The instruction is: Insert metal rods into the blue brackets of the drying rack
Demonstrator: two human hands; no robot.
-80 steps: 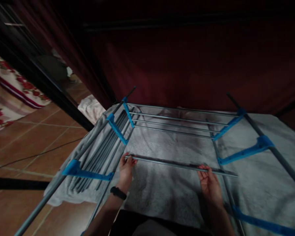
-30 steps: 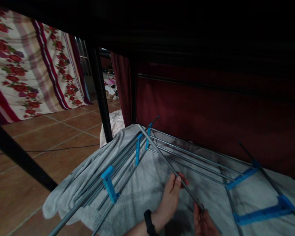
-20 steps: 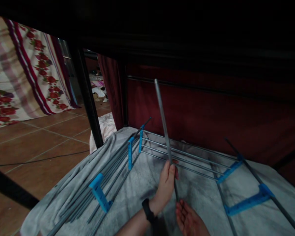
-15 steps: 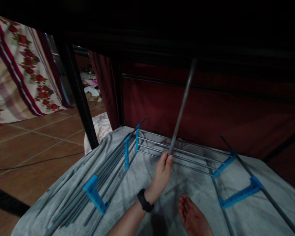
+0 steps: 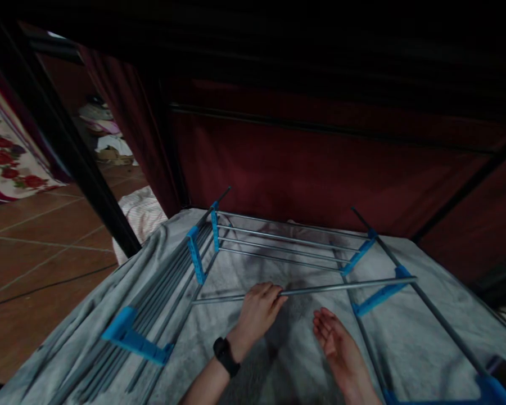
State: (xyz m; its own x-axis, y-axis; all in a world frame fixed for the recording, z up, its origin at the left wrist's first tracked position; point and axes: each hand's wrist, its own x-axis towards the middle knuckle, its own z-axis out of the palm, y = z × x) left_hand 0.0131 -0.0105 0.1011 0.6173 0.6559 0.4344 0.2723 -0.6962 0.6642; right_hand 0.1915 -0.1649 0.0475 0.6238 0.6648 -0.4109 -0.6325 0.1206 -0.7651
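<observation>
I see my left hand (image 5: 259, 304) closed around a grey metal rod (image 5: 341, 286), fingers wrapped over it near its left third. The rod lies almost level, its long axis running left to right across the view. Its right end sits a touch higher, over a blue bracket (image 5: 379, 292) of the rack's right rail. My right hand (image 5: 333, 340) is open, palm up, just below the rod and clear of it. Grey cloth (image 5: 425, 337) lies underneath.

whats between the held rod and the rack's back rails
Bare grey cloth lies between the rod and the back rails, seen in the head view.
</observation>
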